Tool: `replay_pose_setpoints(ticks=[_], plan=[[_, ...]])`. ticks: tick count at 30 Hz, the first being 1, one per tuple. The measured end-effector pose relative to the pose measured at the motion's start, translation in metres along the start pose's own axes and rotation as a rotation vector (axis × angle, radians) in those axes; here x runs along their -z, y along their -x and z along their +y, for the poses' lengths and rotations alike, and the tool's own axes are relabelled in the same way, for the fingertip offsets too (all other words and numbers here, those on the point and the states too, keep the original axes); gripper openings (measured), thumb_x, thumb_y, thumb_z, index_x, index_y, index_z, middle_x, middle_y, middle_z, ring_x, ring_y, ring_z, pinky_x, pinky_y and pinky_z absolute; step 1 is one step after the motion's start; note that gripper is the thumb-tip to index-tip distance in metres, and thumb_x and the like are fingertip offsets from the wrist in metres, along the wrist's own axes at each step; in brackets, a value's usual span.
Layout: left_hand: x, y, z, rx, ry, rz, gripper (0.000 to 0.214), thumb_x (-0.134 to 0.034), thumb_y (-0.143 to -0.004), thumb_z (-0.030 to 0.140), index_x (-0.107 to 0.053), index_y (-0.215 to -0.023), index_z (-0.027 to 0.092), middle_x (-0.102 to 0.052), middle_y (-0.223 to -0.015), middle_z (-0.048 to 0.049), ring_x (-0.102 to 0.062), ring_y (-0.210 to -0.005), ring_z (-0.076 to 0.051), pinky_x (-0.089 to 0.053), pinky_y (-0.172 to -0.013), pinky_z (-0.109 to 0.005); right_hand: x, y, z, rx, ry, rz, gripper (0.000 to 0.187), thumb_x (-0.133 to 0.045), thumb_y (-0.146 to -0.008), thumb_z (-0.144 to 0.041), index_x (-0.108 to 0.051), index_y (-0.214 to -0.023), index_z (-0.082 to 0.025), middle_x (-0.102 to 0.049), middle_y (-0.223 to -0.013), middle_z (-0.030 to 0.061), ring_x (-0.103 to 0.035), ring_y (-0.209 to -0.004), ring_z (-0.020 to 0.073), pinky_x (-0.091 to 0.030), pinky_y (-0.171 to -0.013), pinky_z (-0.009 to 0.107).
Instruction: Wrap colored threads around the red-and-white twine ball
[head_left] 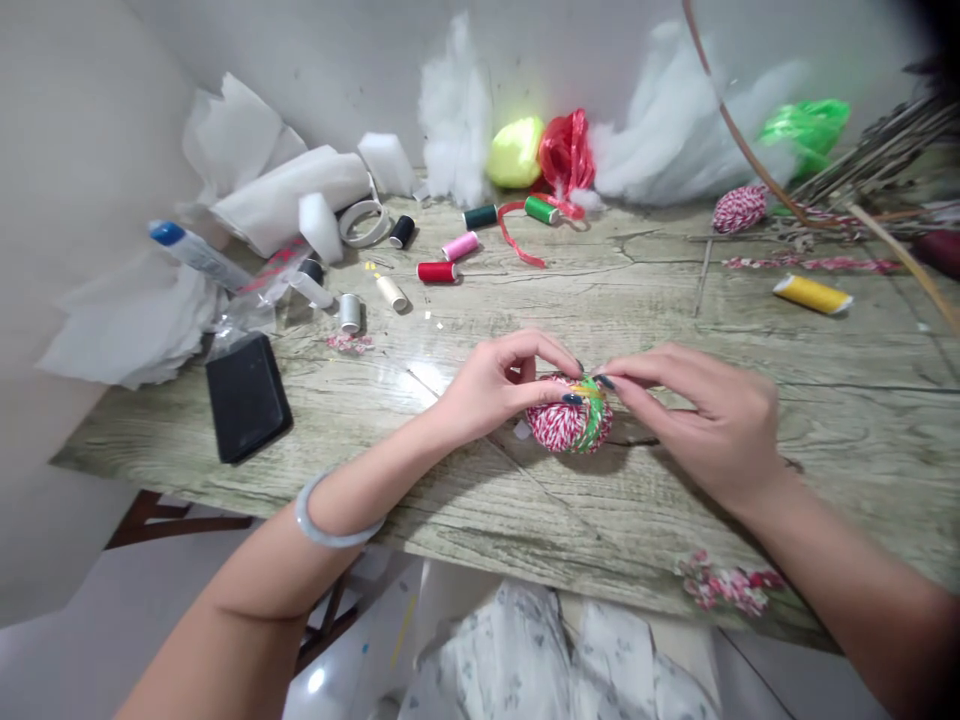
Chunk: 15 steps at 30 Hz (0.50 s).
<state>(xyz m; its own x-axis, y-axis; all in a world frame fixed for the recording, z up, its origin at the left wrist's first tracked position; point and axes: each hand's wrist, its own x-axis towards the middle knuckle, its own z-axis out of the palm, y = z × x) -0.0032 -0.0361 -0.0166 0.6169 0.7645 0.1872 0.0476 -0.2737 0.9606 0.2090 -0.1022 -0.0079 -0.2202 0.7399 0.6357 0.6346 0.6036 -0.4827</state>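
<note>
A small ball of red-and-white twine (556,425) rests on the wooden-patterned table in front of me. Green twine and a yellow band wrap its right side. My left hand (499,385) grips the ball from above, thumb and fingers closed at its top over the yellow band. At the ball's upper right, the thumb and index finger of my right hand (709,420) are pinched together. Whatever lies between those right fingertips is too small to make out. Part of the ball's top is hidden behind my left fingers.
Thread spools, including a red one (436,272) and a yellow one (814,294), lie behind my hands. White stuffing (660,130) and a red plastic bundle (568,150) line the wall. A black phone-like slab (247,395) sits left; twigs (885,150) lie at right.
</note>
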Motion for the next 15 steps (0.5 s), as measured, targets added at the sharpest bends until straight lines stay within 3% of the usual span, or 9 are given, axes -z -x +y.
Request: replay_pose_setpoints(ticks=[5, 9, 15], plan=[[-0.002, 0.000, 0.009, -0.035, -0.050, 0.008, 0.011, -0.073, -0.084, 0.026, -0.075, -0.087, 0.016, -0.072, -0.095, -0.0069, -0.057, -0.071, -0.009, -0.039, -0.058, -0.022, -0.001, 0.001, -0.002, -0.028, 0.002, 0.001, 0.015, -0.066, -0.086, -0.011, -0.070, -0.094, -0.023, -0.073, -0.082, -0.0007, -0.066, -0.068, 0.0123, -0.049, -0.062, 0.025], [-0.005, 0.002, 0.007, -0.065, -0.009, 0.023, 0.011, -0.071, -0.085, 0.026, -0.074, -0.083, 0.016, -0.072, -0.093, -0.0070, -0.061, -0.076, -0.010, -0.040, -0.057, -0.021, -0.002, 0.004, -0.003, -0.075, -0.035, 0.003, 0.017, -0.067, -0.085, -0.012, -0.072, -0.094, -0.025, -0.074, -0.083, -0.0006, -0.067, -0.071, 0.0132, -0.050, -0.065, 0.026], [-0.012, 0.005, 0.002, 0.018, 0.108, 0.062, 0.017, -0.070, -0.086, 0.031, -0.071, -0.084, 0.014, -0.074, -0.094, -0.0083, -0.065, -0.078, -0.012, -0.045, -0.064, -0.023, -0.008, 0.004, -0.003, -0.401, -0.243, 0.138, 0.011, -0.068, -0.087, -0.019, -0.074, -0.088, -0.028, -0.075, -0.085, -0.0018, -0.070, -0.075, 0.0140, -0.057, -0.071, 0.027]])
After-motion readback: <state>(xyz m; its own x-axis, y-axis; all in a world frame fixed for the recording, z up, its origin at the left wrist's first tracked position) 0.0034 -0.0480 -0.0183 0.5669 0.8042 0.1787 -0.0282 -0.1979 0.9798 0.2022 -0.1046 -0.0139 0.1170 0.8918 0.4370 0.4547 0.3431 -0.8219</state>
